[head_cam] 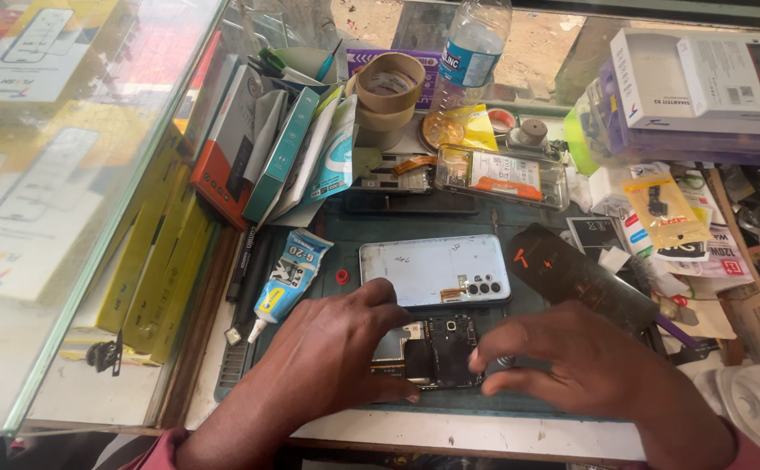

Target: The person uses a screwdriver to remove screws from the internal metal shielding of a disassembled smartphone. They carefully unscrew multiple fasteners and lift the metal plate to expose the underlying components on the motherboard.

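Opened phone point(432, 348) on cluttered green mat point(519, 228); both hands point(332, 348) point(571, 357) pinch it.

We see a glue tube point(286, 280) near the counter's point(449, 433) left edge, tape rolls point(388, 90) and a water bottle point(474, 48) at its far edge.

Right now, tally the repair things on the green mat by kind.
Opened phones under the hands: 1
Detached pale blue back covers: 1
Glue tubes: 1
Dark phone panels lying flat: 1
Small red caps: 1
Total: 5
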